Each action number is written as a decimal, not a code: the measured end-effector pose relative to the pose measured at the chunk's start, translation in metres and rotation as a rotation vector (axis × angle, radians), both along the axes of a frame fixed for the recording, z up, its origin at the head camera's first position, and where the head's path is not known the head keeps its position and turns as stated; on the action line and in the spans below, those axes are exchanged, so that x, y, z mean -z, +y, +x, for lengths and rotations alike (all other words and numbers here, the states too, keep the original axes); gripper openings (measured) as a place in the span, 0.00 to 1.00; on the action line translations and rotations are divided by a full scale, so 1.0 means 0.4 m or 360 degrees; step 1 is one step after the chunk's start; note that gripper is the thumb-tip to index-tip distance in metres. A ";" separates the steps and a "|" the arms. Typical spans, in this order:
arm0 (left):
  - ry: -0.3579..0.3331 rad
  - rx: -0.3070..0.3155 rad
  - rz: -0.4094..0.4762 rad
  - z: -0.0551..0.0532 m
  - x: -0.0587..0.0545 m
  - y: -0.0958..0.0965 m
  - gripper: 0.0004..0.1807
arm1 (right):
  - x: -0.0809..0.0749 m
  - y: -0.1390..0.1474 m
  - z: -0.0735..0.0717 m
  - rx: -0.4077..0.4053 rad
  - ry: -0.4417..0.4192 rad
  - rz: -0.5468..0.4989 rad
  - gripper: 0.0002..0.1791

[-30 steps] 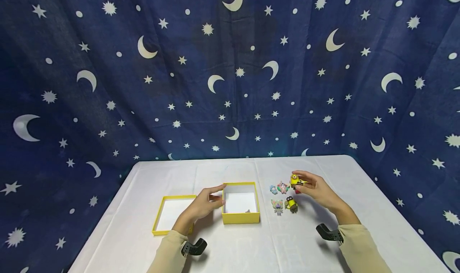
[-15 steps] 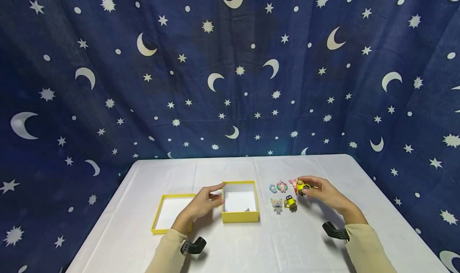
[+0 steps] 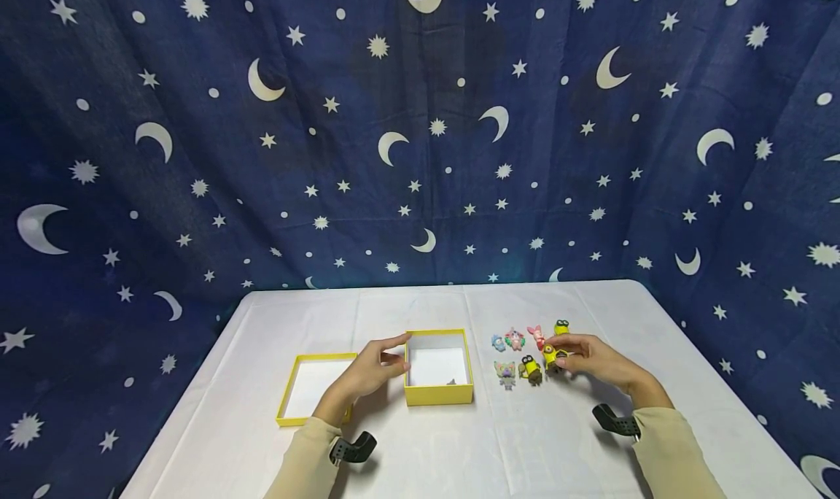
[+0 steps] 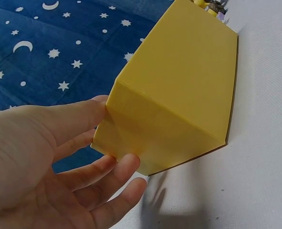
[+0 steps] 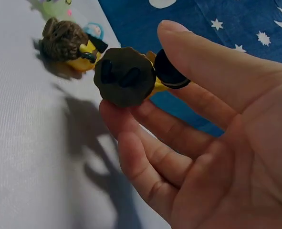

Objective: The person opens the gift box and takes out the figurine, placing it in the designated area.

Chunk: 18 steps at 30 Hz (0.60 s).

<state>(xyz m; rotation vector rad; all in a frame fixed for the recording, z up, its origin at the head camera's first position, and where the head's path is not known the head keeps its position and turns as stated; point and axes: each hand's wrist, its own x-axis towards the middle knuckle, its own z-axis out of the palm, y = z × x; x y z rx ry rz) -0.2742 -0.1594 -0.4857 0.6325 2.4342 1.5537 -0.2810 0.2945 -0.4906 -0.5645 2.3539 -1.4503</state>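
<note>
In the head view my right hand [image 3: 600,360] pinches a yellow minion figurine [image 3: 550,354] between thumb and fingers. The right wrist view shows its dark round base [image 5: 125,77] from beneath, just off the white cloth. Left of it lies another minion figurine [image 3: 531,370] with brown on it, and a pink figurine [image 3: 537,337] is behind. A further minion figurine [image 3: 561,327] sits beyond my hand. My left hand [image 3: 370,371] holds the left wall of an open yellow box [image 3: 438,395], with thumb and fingers at its rim and side [image 4: 145,126].
A small grey piece [image 3: 451,382] lies inside the box. The yellow-edged box lid [image 3: 318,389] lies left, partly behind my left arm. A blue figurine [image 3: 499,343], a pink-and-green one [image 3: 515,339] and a grey one [image 3: 506,375] lie right of the box.
My right hand has brought the held minion figurine toward me and slightly right, beside the brown-clad one. The pink figurine and the far minion figurine have come into sight. My left hand stays put.
</note>
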 end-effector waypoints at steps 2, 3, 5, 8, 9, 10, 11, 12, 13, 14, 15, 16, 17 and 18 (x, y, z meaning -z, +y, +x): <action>0.0008 0.0001 -0.0017 -0.002 0.001 0.000 0.31 | 0.005 0.002 -0.002 -0.0032 -0.0002 0.0003 0.29; 0.0006 0.0001 -0.0018 -0.002 0.002 0.000 0.31 | 0.006 0.003 -0.003 -0.0034 -0.0010 0.0004 0.29; 0.0005 0.0003 -0.0021 -0.003 0.003 0.000 0.31 | 0.010 0.004 -0.004 -0.0037 -0.0012 0.0021 0.28; 0.0012 0.0005 -0.0017 -0.004 0.004 0.000 0.31 | 0.014 0.006 -0.005 -0.0041 -0.0021 0.0039 0.27; 0.0014 0.0005 -0.0016 -0.004 0.005 0.000 0.30 | 0.015 0.006 -0.005 -0.0048 -0.0021 0.0043 0.27; 0.0017 0.0004 -0.0018 -0.004 0.005 0.000 0.30 | 0.016 0.006 -0.005 -0.0055 -0.0023 0.0049 0.27; 0.0016 0.0003 -0.0015 -0.004 0.005 0.000 0.30 | 0.016 0.006 -0.004 -0.0060 -0.0025 0.0053 0.28; 0.0012 0.0000 -0.0014 -0.004 0.005 0.000 0.30 | 0.016 0.005 -0.004 -0.0063 -0.0030 0.0051 0.28; 0.0010 -0.0004 -0.0013 -0.003 0.006 0.000 0.30 | 0.017 0.005 -0.003 -0.0067 -0.0028 0.0059 0.29; 0.0003 -0.0005 -0.0006 -0.003 0.006 0.000 0.30 | 0.017 0.005 -0.002 -0.0069 -0.0022 0.0072 0.29; -0.0003 -0.0007 -0.0001 -0.003 0.006 0.000 0.31 | 0.016 0.005 -0.002 -0.0072 -0.0016 0.0081 0.29; -0.0009 -0.0008 0.0004 -0.003 0.005 0.000 0.31 | 0.016 0.005 -0.002 -0.0066 -0.0016 0.0090 0.29; -0.0010 -0.0007 0.0008 -0.003 0.006 0.000 0.31 | 0.016 0.005 -0.002 -0.0058 -0.0015 0.0100 0.29; -0.0010 0.0001 0.0011 -0.003 0.007 0.000 0.31 | 0.016 0.005 -0.002 -0.0050 -0.0013 0.0114 0.29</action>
